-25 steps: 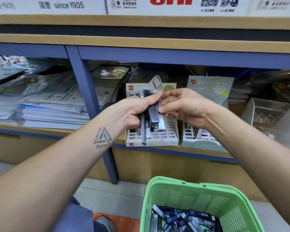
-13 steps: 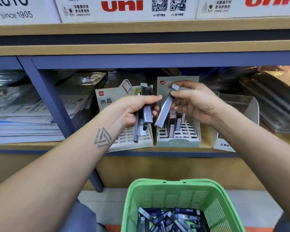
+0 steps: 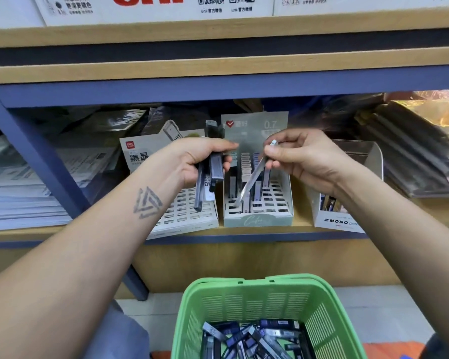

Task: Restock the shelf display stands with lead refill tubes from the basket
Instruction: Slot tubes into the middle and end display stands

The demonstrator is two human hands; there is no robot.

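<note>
Two hands over the shelf (image 3: 244, 233) — left hand (image 3: 202, 161) gripping several tubes (image 3: 213, 169), right hand (image 3: 298, 156) pinching one tube (image 3: 252, 181), tip slanting into the green stand (image 3: 258, 220) — more in the basket (image 3: 246, 301).

My left grip (image 3: 205, 161) covers the middles of its tubes (image 3: 216, 167), the basket (image 3: 246, 301) runs off the bottom edge (tube labels inside too blurry to read).

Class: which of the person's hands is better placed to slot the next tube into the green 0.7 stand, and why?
Right. The right hand pinches a single tube angled into the green 0.7 stand; the left hand grips a bundle of tubes.
</note>
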